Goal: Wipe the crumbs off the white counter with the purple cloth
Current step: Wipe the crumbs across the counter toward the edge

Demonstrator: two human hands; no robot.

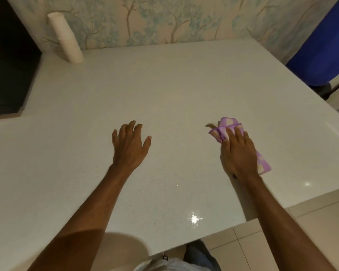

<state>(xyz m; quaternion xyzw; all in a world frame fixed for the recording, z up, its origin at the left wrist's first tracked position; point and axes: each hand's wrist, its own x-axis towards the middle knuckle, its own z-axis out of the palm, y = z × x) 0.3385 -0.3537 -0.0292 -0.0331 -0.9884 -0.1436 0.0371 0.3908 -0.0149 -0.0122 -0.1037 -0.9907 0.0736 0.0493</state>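
The white counter (pixel 164 90) fills most of the head view. My right hand (pixel 238 153) lies palm down on the bunched purple cloth (pixel 226 125) at the right of the counter, pressing it against the surface. One end of the cloth sticks out past my fingertips and the other end shows beside my wrist. A small brownish scrap (pixel 210 125) lies on the counter just left of the cloth's far end. My left hand (pixel 130 146) rests flat on the counter near the middle, fingers spread, holding nothing.
A stack of white paper cups (pixel 66 38) stands at the back left, next to a dark appliance (pixel 6 59). A patterned wall runs along the back. A blue barrel (pixel 321 45) stands beyond the counter's right edge. Tiled floor (pixel 301 241) lies below the front right corner.
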